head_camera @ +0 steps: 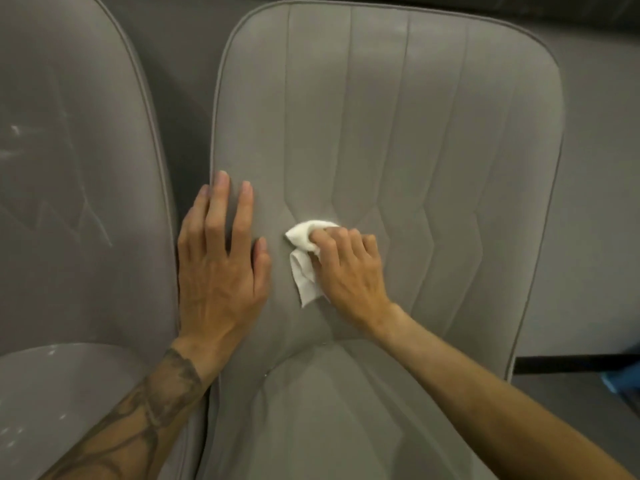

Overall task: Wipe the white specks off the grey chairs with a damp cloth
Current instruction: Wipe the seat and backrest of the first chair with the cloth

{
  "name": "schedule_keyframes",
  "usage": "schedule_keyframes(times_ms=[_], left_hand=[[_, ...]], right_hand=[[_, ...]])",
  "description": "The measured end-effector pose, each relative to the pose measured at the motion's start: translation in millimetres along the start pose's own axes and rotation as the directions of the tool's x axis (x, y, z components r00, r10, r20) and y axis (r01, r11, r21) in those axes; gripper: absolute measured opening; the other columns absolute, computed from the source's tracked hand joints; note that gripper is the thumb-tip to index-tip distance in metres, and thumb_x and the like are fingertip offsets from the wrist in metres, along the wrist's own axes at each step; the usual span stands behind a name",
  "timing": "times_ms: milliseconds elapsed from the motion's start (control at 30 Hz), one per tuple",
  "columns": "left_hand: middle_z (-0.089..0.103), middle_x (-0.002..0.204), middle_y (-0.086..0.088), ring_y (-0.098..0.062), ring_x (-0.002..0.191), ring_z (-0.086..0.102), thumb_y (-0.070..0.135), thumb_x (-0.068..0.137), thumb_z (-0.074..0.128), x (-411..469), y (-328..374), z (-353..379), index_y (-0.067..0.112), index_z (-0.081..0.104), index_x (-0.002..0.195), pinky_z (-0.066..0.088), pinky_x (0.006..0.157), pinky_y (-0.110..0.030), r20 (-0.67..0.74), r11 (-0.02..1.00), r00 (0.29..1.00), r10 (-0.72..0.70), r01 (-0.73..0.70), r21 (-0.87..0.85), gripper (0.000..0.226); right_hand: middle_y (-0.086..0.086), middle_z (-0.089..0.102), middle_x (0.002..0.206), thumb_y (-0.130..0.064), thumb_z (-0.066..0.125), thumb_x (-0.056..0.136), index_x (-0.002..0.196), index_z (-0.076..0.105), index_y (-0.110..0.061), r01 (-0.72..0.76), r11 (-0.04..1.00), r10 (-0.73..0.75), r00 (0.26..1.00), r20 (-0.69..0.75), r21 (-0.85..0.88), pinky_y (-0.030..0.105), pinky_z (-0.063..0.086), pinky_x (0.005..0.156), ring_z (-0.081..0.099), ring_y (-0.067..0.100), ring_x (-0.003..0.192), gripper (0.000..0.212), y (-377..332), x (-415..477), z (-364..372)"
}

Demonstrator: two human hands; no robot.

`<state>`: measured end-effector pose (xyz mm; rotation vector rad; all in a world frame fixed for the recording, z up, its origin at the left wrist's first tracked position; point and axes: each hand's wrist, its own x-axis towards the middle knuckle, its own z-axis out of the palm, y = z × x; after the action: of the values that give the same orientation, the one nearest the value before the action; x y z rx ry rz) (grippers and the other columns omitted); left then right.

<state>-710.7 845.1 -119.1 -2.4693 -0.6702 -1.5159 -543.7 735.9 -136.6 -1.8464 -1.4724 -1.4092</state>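
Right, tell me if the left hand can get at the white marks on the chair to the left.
Probably yes. The left hand lies flat and empty on the middle chair's left edge, with nothing between it and the white marks next door. The cloth, though, is in the right hand.

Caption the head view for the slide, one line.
Right hand presses a white cloth to the grey chair backrest; left hand rests flat beside it.
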Motion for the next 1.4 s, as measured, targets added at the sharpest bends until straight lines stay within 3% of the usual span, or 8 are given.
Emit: schedule_keyframes(times_ms=[67, 233, 433, 633, 833, 1067, 1267, 1400], left_hand=[[0.025, 0.169, -0.024, -0.046, 0.154, 0.030, 0.020, 0.106, 0.047, 0.7, 1.8, -0.4, 0.006, 0.029, 0.163, 0.028, 0.126, -0.056, 0.004, 1.000, 1.000, -0.003, 0.003, -0.004, 0.062], [0.026, 0.168, -0.024, -0.045, 0.153, 0.031, 0.019, 0.105, 0.049, 0.3, 2.4, 1.1, 0.006, 0.029, 0.163, 0.027, 0.127, -0.053, -0.014, 1.000, 1.000, -0.008, 0.008, -0.008, 0.063], [0.025, 0.169, -0.023, -0.044, 0.154, 0.030, 0.019, 0.106, 0.046, -1.7, 0.4, 1.8, 0.009, 0.026, 0.165, 0.026, 0.128, -0.052, -0.039, 1.000, 0.999, 0.003, -0.004, -0.022, 0.063], [0.024, 0.169, -0.023, -0.043, 0.154, 0.029, 0.023, 0.108, 0.043, -2.2, -1.6, 6.2, 0.010, 0.025, 0.165, 0.025, 0.128, -0.052, -0.057, 0.999, 0.998, 0.020, -0.021, -0.027, 0.061], [0.025, 0.168, -0.025, -0.045, 0.152, 0.031, 0.022, 0.109, 0.042, -2.4, 0.2, 5.6, 0.008, 0.027, 0.164, 0.027, 0.127, -0.053, -0.079, 0.999, 0.997, 0.021, -0.023, -0.026, 0.059], [0.026, 0.168, -0.026, -0.045, 0.151, 0.032, 0.022, 0.109, 0.041, -3.6, 0.0, 5.9, 0.009, 0.025, 0.165, 0.026, 0.128, -0.051, -0.096, 0.999, 0.995, 0.022, -0.026, -0.033, 0.059], [0.027, 0.167, -0.027, -0.047, 0.151, 0.033, 0.021, 0.109, 0.041, -3.1, 2.5, 3.2, 0.007, 0.027, 0.164, 0.026, 0.127, -0.051, -0.091, 0.999, 0.996, 0.017, -0.020, -0.034, 0.058], [0.028, 0.166, -0.028, -0.047, 0.150, 0.034, 0.020, 0.109, 0.042, -3.0, 1.1, 5.2, 0.006, 0.029, 0.163, 0.026, 0.128, -0.049, -0.104, 0.999, 0.994, 0.015, -0.018, -0.030, 0.057]], right_hand=[[0.006, 0.064, 0.092, -0.027, 0.076, 0.088, 0.115, 0.050, -0.018, 0.052, 0.998, -0.054, 0.998, -0.036, -0.045, 0.038, 0.034, 0.071, 0.052, 0.027, 0.081, 0.038, 27.6, 14.8, -1.6], [0.010, 0.057, 0.101, -0.020, 0.052, 0.099, 0.119, 0.049, -0.015, -0.449, 0.894, 0.433, 0.863, -0.259, -0.003, 0.039, 0.031, 0.076, 0.045, 0.028, 0.090, 0.021, 41.1, 51.9, 5.1], [0.006, 0.067, 0.094, -0.029, 0.048, 0.103, 0.117, 0.050, -0.018, 0.004, 0.998, -0.002, 1.000, 0.030, -0.058, 0.038, 0.037, 0.071, 0.058, 0.027, 0.078, 0.018, 30.7, -22.4, -12.2], [0.005, 0.050, 0.103, -0.031, 0.054, 0.101, 0.116, 0.050, -0.017, -0.489, 0.829, 0.400, 0.858, -0.323, -0.271, 0.038, 0.031, 0.075, 0.045, 0.026, 0.089, 0.022, 123.0, 0.5, -27.3], [0.007, 0.065, 0.095, -0.028, 0.058, 0.098, 0.115, 0.050, -0.018, -0.079, 0.983, 0.102, 0.986, 0.134, -0.165, 0.039, 0.037, 0.072, 0.058, 0.029, 0.078, 0.021, 55.4, -78.6, -21.6], [0.006, 0.049, 0.106, -0.027, 0.047, 0.103, 0.119, 0.047, -0.014, -0.546, 0.821, 0.469, 0.812, -0.347, -0.168, 0.037, 0.034, 0.075, 0.044, 0.027, 0.088, 0.020, 100.3, -22.5, -13.9], [0.007, 0.067, 0.099, -0.028, 0.062, 0.097, 0.118, 0.054, -0.018, -0.152, 0.985, 0.165, 0.971, 0.175, -0.082, 0.039, 0.039, 0.072, 0.058, 0.029, 0.082, 0.025, 22.0, -118.7, -3.7], [0.005, 0.052, 0.104, -0.024, 0.053, 0.100, 0.116, 0.049, -0.015, -0.492, 0.858, 0.456, 0.861, -0.225, -0.147, 0.038, 0.031, 0.073, 0.045, 0.027, 0.088, 0.019, 81.8, -61.3, -1.3]])
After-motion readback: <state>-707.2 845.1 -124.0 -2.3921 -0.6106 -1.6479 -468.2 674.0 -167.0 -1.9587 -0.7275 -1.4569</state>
